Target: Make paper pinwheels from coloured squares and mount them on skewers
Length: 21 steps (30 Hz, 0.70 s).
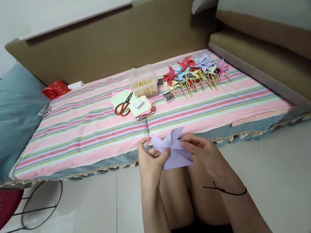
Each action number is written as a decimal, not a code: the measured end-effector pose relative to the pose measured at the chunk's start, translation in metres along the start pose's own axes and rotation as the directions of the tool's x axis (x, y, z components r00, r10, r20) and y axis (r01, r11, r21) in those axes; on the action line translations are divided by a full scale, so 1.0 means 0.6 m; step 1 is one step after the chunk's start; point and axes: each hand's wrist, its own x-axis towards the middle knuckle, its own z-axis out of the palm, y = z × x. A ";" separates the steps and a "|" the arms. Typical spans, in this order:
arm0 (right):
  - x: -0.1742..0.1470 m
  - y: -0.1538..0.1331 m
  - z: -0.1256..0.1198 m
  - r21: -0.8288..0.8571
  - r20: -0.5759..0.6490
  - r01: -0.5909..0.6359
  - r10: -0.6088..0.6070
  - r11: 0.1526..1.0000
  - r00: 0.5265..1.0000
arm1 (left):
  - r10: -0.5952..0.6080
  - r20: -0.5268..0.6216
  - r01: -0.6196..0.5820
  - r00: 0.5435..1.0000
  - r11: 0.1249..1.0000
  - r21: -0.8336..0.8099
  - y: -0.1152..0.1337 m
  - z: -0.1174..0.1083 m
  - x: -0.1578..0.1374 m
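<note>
A light purple paper pinwheel is held over my lap, its blades folded in to the middle. My left hand grips it from the left, the thumb pressed near the folded centre and the other fingers partly behind the paper. On the other side, my right hand pinches at the pinwheel's right edge. A tiny dark spot shows by the right fingertips, too small to name. Beyond the hands, orange-handled scissors rest on a stack of coloured paper squares, along with a small white box.
Several finished pinwheels on sticks lie at the right of the striped cloth. A clear plastic tub holds wooden sticks. Near it sits an open little box of metal bits. A red plastic bag lies far left; a red stool stands below.
</note>
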 end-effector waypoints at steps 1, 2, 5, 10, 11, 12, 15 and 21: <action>0.000 -0.003 -0.001 0.058 -0.009 -0.029 0.029 0.998 1.000 | 0.002 -0.037 -0.003 0.999 1.000 -0.018 0.000 0.000 0.001; 0.000 -0.006 -0.003 0.116 -0.008 -0.057 0.058 0.992 0.998 | 0.003 -0.072 -0.005 0.997 0.999 -0.039 0.001 0.001 0.001; -0.002 -0.008 -0.008 0.239 0.007 -0.107 0.109 0.965 0.994 | -0.006 -0.142 -0.009 0.990 0.994 -0.106 0.003 0.003 0.003; -0.002 0.001 -0.009 0.277 0.021 -0.072 0.069 0.958 0.997 | -0.021 -0.136 -0.001 0.990 0.987 -0.163 0.003 0.007 0.002; -0.001 0.002 -0.008 0.255 0.023 -0.062 0.058 0.965 0.998 | -0.023 -0.109 0.008 0.994 0.990 -0.140 0.002 0.007 0.002; -0.001 0.003 -0.007 0.225 0.004 -0.043 0.043 0.973 0.999 | -0.023 -0.075 0.015 0.997 0.994 -0.104 0.000 0.006 0.001; -0.001 -0.004 -0.009 0.032 -0.148 0.101 -0.095 0.994 0.984 | -0.009 0.031 0.008 0.999 0.999 0.041 -0.006 0.003 0.001; -0.005 -0.020 -0.037 -0.329 0.166 0.201 -0.153 0.922 0.974 | -0.073 0.235 -0.019 0.969 0.929 0.370 -0.010 -0.005 -0.001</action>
